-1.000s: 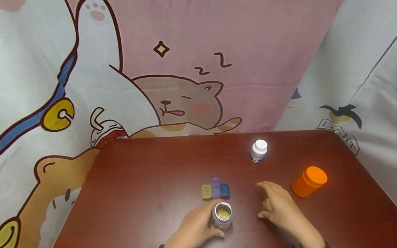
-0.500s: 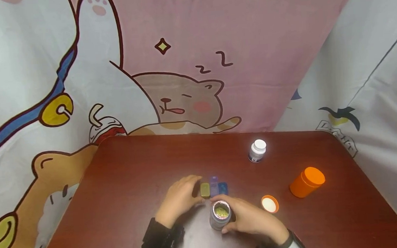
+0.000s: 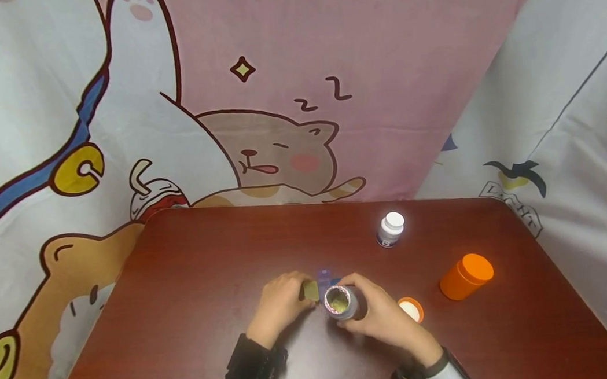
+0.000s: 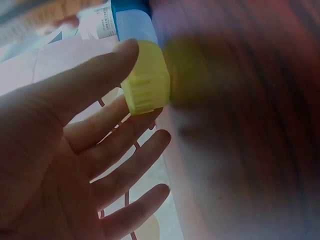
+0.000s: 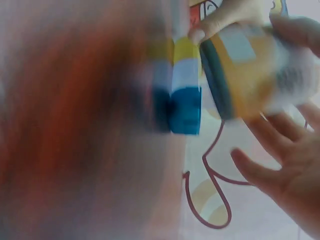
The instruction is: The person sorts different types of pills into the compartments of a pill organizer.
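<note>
A small pill organizer [image 3: 311, 291] with yellow, purple and blue compartments sits at the middle of the table, its purple lid [image 3: 324, 276] raised. My left hand [image 3: 281, 300] holds the yellow end; in the left wrist view the thumb presses its near side, with fingers behind and below. My right hand [image 3: 375, 308] grips an open pill bottle [image 4: 102, 22] with yellow-green pills [image 3: 338, 303] inside and torn foil round its mouth. The bottle leans over the organizer, hiding most of the blue compartment [image 5: 185, 112] in the head view.
An orange cap [image 3: 418, 305] with a white liner lies beside my right wrist. Farther right stands an orange bottle [image 3: 466, 276], and a white bottle [image 3: 391, 229] is near the table's back edge. A printed curtain [image 3: 391, 91] hangs behind the table [image 3: 223, 246].
My left hand has let go of the bottle and taken hold of the organizer's yellow end. My right hand has come left, gripped the bottle and moved it forward, tilting it.
</note>
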`<act>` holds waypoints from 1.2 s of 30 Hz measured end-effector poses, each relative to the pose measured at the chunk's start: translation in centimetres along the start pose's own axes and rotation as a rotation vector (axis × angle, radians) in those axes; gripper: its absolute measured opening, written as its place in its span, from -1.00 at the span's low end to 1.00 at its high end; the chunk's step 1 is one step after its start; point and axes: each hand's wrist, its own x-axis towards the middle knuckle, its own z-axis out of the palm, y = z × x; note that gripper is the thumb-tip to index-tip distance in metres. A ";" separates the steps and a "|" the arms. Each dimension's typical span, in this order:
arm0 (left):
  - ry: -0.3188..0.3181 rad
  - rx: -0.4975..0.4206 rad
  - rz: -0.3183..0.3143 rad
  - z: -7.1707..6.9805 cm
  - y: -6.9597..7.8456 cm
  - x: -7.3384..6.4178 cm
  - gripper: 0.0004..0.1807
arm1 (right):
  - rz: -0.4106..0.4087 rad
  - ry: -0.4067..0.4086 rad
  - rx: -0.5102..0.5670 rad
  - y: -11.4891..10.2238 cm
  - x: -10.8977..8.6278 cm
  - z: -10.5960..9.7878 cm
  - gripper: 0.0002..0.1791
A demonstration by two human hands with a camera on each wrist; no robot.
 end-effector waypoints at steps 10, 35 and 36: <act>0.003 -0.002 -0.005 0.3 -0.1 0.0 -0.54 | -0.058 0.258 -0.209 1.6 1.0 -1.2 -0.19; -0.006 -0.048 -0.020 -0.1 -0.6 0.0 -0.50 | -0.253 0.234 -0.564 1.8 2.0 -1.5 -0.29; -0.006 -0.047 -0.020 -0.1 -0.6 0.0 -0.50 | -0.264 0.238 -0.571 1.8 2.0 -1.4 -0.28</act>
